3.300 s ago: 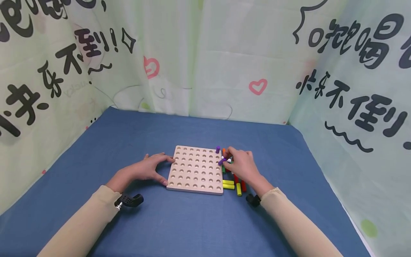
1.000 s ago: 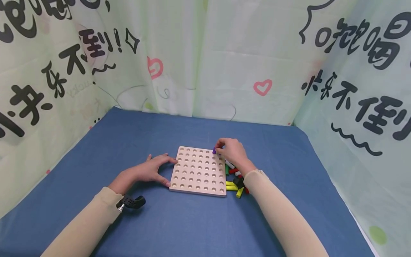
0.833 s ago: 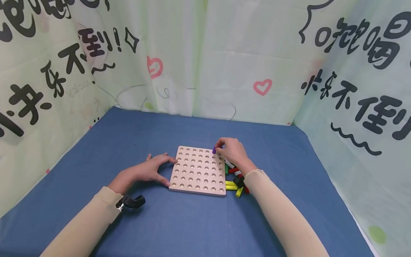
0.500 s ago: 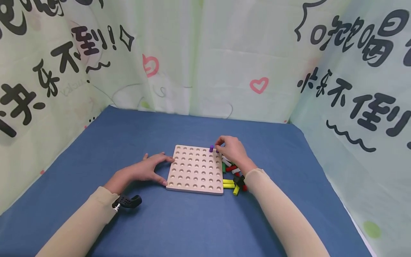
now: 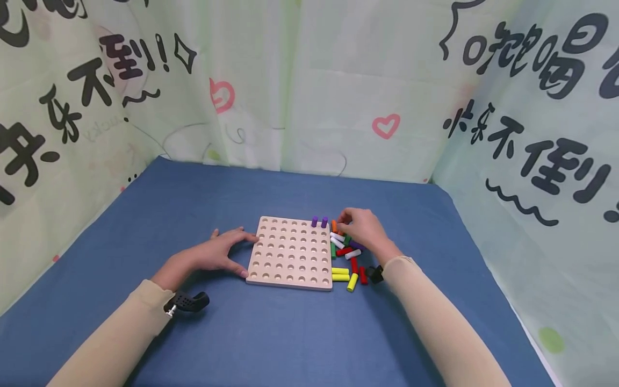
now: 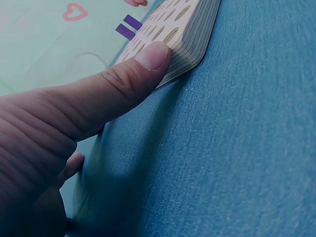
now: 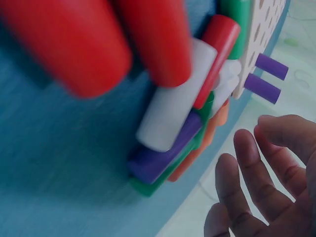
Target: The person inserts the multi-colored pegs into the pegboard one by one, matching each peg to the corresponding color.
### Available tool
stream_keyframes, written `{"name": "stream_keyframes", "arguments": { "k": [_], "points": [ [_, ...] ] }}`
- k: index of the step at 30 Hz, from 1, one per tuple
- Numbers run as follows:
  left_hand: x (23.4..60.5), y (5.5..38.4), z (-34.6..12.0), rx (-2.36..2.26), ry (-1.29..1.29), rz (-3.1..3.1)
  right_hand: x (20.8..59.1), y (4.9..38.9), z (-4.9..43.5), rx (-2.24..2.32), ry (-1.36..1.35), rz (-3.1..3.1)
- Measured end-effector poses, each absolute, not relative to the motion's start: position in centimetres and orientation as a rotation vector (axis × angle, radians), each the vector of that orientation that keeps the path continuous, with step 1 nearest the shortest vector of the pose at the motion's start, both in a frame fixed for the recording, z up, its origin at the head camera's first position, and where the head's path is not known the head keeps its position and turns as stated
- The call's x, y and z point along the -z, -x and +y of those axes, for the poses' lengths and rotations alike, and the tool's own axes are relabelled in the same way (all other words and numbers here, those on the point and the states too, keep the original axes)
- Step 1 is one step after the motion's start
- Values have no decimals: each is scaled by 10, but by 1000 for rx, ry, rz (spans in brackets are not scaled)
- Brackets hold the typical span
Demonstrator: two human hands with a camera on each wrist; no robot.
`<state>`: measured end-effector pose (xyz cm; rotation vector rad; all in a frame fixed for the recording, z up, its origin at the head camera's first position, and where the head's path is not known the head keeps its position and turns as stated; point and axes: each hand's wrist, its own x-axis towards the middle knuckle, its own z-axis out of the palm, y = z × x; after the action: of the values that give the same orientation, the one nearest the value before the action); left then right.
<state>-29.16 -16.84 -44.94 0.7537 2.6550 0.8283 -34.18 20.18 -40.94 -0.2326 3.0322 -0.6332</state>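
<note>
Two purple pegs (image 5: 324, 222) stand by the board's (image 5: 290, 285) far right corner; the spread left hand (image 5: 217, 253) touches its left edge. The right hand (image 5: 364, 227), loosely bent, empty, is probably selecting among loose pegs (image 5: 340, 271) off the right edge; pinch one.

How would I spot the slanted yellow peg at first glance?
On the blue cloth, find the holed board. Along its right side lie loose pegs. The slanted yellow peg is nearest the front, while two other yellow pegs lie parallel beside the board.
</note>
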Motion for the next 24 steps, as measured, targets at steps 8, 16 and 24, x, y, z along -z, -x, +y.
{"name": "stream_keyframes", "arguments": {
  "k": [8, 16, 24],
  "points": [
    [450, 289, -169, -813, -720, 2654, 414, 336, 212, 573, 245, 2919],
    [451, 289, -169, -828, -739, 2649, 410, 329, 216, 549, 248, 2910],
    [450, 290, -169, -840, -754, 2651, 410, 325, 219, 566, 222, 2870]
  ]
}}
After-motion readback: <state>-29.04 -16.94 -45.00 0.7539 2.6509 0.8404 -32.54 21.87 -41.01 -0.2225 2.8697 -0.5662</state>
